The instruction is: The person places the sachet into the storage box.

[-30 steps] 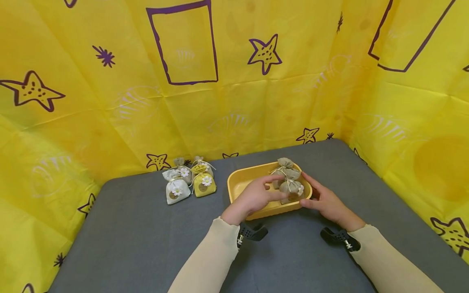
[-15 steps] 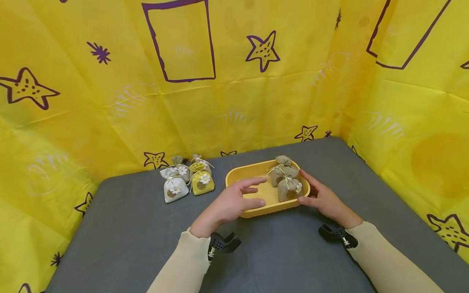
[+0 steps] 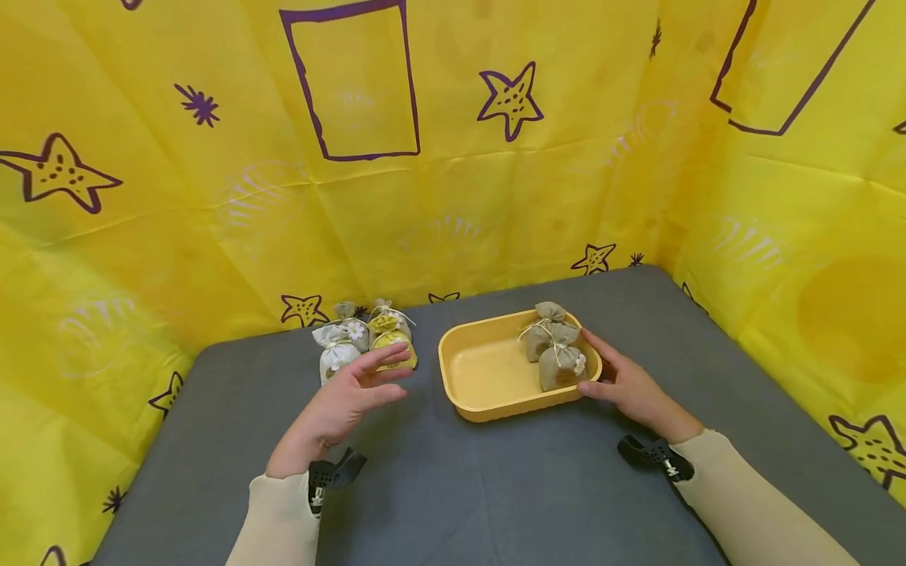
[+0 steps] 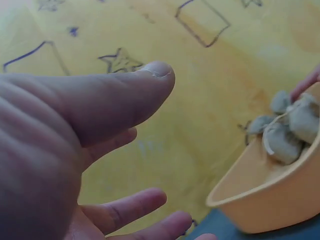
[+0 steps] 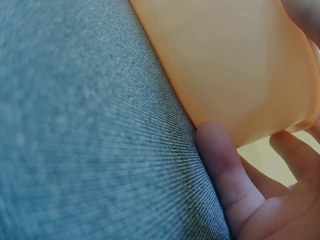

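My left hand (image 3: 336, 409) hovers before a group of small drawstring sachets, its fingers loosely spread with nothing between them. It partly hides a white sachet (image 3: 336, 358) and a yellow sachet (image 3: 396, 342), both tied with cord. Behind them stand a grey sachet (image 3: 355, 330) and a pale sachet (image 3: 396, 314). My right hand (image 3: 637, 397) holds the right end of a yellow tray (image 3: 488, 413), thumb at the near side and fingers round the end. Inside the tray's right part, two grey-brown sachets (image 3: 559, 365) stand one behind the other.
A dark grey cloth (image 3: 439, 487) covers the table. Yellow curtains (image 3: 453, 196) printed with starfish rise behind the table and along its right side. Black straps (image 3: 336, 469) circle both wrists.
My left hand has drawn away from the sachets inside the tray and moved left, to the group outside it. My right hand stays at the tray's right end.
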The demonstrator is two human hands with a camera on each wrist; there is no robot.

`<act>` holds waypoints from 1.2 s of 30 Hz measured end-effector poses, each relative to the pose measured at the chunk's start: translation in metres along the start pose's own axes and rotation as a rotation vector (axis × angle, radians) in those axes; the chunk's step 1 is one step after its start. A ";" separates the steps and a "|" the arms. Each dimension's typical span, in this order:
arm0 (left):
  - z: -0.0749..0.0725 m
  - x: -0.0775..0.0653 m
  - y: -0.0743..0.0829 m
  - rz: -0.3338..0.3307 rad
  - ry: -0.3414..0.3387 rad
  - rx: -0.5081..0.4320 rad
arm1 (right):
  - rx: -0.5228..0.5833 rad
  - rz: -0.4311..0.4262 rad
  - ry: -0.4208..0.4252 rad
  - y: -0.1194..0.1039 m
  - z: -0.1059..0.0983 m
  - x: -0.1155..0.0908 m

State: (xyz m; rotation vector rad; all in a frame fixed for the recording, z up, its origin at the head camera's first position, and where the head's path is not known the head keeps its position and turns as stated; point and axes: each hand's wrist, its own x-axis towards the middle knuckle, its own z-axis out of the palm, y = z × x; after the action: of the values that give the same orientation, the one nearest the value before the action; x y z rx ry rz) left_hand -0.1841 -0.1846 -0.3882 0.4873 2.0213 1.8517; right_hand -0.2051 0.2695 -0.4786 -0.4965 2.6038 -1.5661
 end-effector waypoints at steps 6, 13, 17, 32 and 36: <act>-0.032 -0.013 -0.002 0.050 0.089 -0.111 | 0.005 0.002 0.000 0.003 0.001 -0.002; -0.071 -0.032 -0.007 0.125 0.179 -0.087 | 0.007 0.014 0.002 0.004 -0.001 -0.004; -0.093 -0.045 -0.013 0.142 0.244 -0.096 | 0.010 0.018 0.000 0.004 -0.001 -0.005; -0.123 -0.044 -0.066 0.151 0.421 -0.165 | 0.014 0.011 -0.010 0.003 -0.002 -0.002; -0.120 -0.035 -0.077 0.081 0.452 -0.144 | 0.009 0.009 -0.015 0.000 -0.001 -0.001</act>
State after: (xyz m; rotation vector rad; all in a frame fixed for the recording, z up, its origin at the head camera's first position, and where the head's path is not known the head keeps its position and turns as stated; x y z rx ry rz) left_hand -0.2117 -0.3132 -0.4541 0.1154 2.1383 2.3018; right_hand -0.2046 0.2701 -0.4780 -0.4932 2.5834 -1.5650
